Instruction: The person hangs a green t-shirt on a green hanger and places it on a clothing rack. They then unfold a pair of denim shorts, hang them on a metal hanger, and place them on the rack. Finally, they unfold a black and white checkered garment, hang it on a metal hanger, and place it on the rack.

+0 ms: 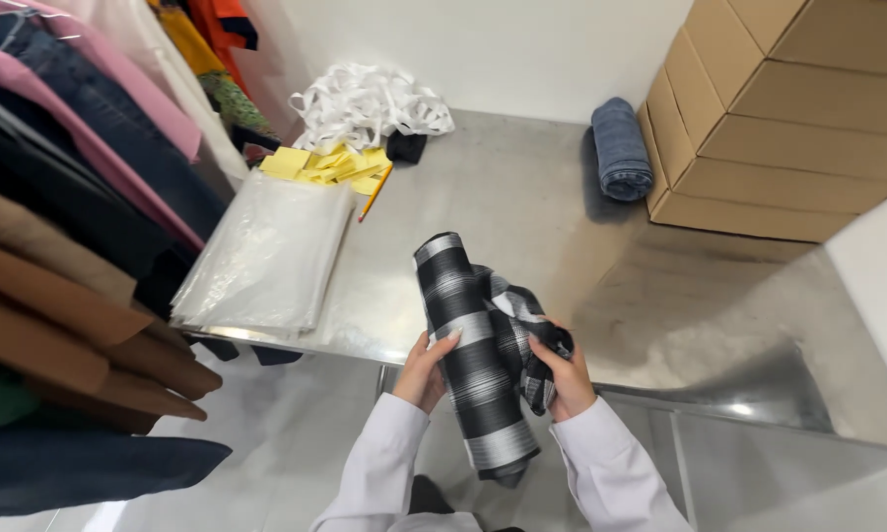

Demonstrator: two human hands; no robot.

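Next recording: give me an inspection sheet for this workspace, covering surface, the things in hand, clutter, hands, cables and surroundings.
Surface: steel table, shiny, with a lower steel level at the right.
Things in hand: a rolled black-and-grey striped cloth, one end loose and bunched on its right side.
Clutter: stack of clear plastic bags, yellow paper slips, a pencil, a heap of white straps, a rolled blue denim piece.
Hands: left hand grips the roll's side; right hand holds the bunched end. Both in white sleeves.
Cables: nothing seen.
Surroundings: hanging garments at the left, stacked cardboard boxes at the right, white wall behind.
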